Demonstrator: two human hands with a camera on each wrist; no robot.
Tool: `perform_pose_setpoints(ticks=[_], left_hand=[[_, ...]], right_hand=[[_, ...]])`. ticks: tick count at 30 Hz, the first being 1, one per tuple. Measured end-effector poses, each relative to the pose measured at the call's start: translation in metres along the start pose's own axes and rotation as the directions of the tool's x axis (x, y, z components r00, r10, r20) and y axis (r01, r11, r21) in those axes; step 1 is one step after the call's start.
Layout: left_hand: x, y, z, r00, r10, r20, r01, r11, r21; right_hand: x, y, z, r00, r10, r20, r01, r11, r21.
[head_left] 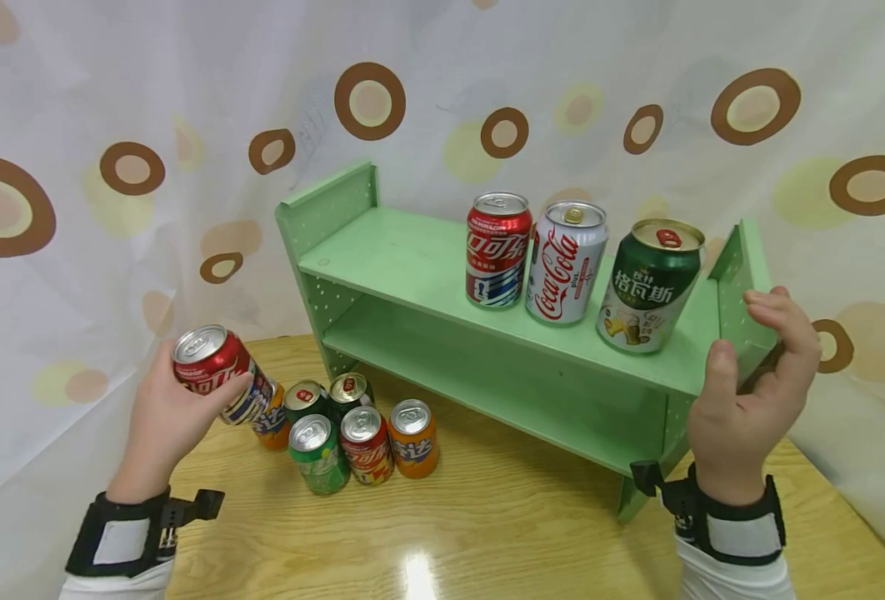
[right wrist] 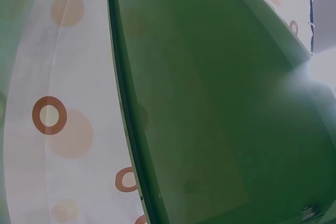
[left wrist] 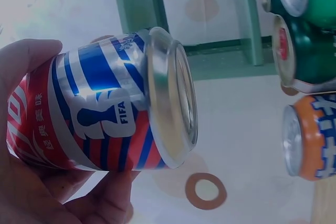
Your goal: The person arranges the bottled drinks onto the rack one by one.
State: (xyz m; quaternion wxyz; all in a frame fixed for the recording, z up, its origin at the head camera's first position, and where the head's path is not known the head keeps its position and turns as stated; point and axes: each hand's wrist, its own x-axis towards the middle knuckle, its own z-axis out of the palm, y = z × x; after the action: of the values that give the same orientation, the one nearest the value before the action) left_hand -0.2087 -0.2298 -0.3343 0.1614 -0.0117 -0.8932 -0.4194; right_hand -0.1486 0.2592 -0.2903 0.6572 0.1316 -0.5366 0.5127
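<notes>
My left hand (head_left: 159, 412) grips a red cola can (head_left: 213, 362) with blue and white stripes, tilted in the air at left. In the left wrist view the held can (left wrist: 107, 108) shows its bottom rim and a FIFA mark. On the right, my right hand (head_left: 757, 400) is at the end panel of a green two-tier shelf (head_left: 412, 250), thumb and fingers spread on either side of its edge; firm contact cannot be made out. On the top tier stand a red cola can (head_left: 497, 250), a white Coca-Cola can (head_left: 566, 262) and a dark green can (head_left: 648, 287).
Several cans cluster on the wooden table (head_left: 487, 533) left of the shelf: a green can (head_left: 319, 457), a red can (head_left: 367, 448), an orange can (head_left: 414, 440), dark green ones behind, and another orange can (head_left: 272, 425) partly hidden. A patterned cloth (head_left: 427, 50) hangs behind.
</notes>
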Motion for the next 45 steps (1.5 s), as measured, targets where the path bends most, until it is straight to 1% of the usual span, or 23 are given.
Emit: perform_pose_setpoints(ticks=[5,7,9,12,17,21,27,32,40,45], left_hand=[[0.01,0.019,-0.002,0.997,0.073,-0.015,-0.074,0.997,-0.026],[0.013,0.028,-0.002,0.996,0.089,-0.018,-0.09,0.995,-0.038],[0.016,0.035,-0.002,0.995,0.096,-0.016,-0.097,0.994,-0.047],[0.02,0.047,-0.002,0.995,0.097,-0.016,-0.098,0.995,-0.031],[0.031,0.068,0.001,0.991,0.133,-0.017,-0.134,0.99,-0.035],[0.04,0.084,0.005,0.989,0.151,0.001,-0.15,0.986,-0.075],[0.052,0.105,0.011,0.987,0.155,0.031,-0.152,0.986,-0.075],[0.059,0.117,0.019,0.981,0.19,0.047,-0.185,0.978,-0.092],[0.061,0.128,0.033,0.977,0.207,0.046,-0.201,0.973,-0.11],[0.066,0.136,0.045,0.97,0.24,0.047,-0.233,0.964,-0.125]], right_hand=[[0.0,0.0,0.0,1.0,-0.002,-0.002,0.002,1.0,0.0],[0.0,0.0,0.0,1.0,-0.002,-0.001,0.002,1.0,0.003],[0.001,0.0,0.0,1.0,-0.001,0.003,0.001,1.0,0.001],[0.0,0.0,0.0,1.0,0.001,0.004,-0.002,1.0,0.005],[0.001,0.0,-0.001,1.0,0.003,0.006,-0.003,1.0,-0.006],[0.002,0.0,-0.002,1.0,0.004,0.005,-0.004,1.0,-0.014],[0.001,0.001,-0.003,1.0,0.01,0.015,-0.009,1.0,-0.028],[0.0,0.001,-0.003,1.0,0.008,0.017,-0.008,1.0,-0.024],[0.0,0.001,-0.003,1.0,0.008,0.022,-0.008,1.0,-0.007],[0.0,0.002,-0.004,1.0,0.01,0.02,-0.01,1.0,-0.01]])
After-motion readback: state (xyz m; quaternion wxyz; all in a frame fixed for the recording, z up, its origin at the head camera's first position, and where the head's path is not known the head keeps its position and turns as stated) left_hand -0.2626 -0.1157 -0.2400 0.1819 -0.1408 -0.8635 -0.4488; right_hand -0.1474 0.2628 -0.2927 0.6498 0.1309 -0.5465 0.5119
